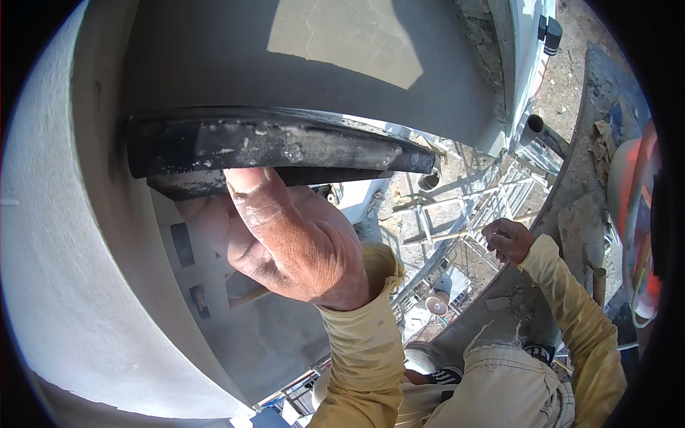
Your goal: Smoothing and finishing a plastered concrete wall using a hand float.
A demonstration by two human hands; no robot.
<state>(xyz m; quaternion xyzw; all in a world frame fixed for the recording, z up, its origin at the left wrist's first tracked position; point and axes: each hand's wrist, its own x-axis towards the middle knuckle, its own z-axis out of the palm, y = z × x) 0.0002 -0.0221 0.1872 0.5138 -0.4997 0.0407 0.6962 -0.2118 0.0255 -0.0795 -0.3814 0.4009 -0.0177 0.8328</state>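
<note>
My left hand (285, 242), in a yellow sleeve, is raised at the middle with its fingers closed on a long black curved strip (278, 143), scuffed and speckled with pale residue. My thumb presses its near edge; the other fingers reach behind and are partly hidden. The strip lies across the grey plastered wall surface (342, 57). Lower right, my right hand (506, 239) hangs apart from the strip with its fingers curled; whether anything is inside them I cannot make out.
A curved concrete ledge (578, 200) runs along the right, with a dark pipe (553, 139) and red-orange object (635, 221). Scaffolding (464, 207) and debris show far below. A pale curved wall (57, 250) fills the left. My shoes (539, 353) show at the bottom.
</note>
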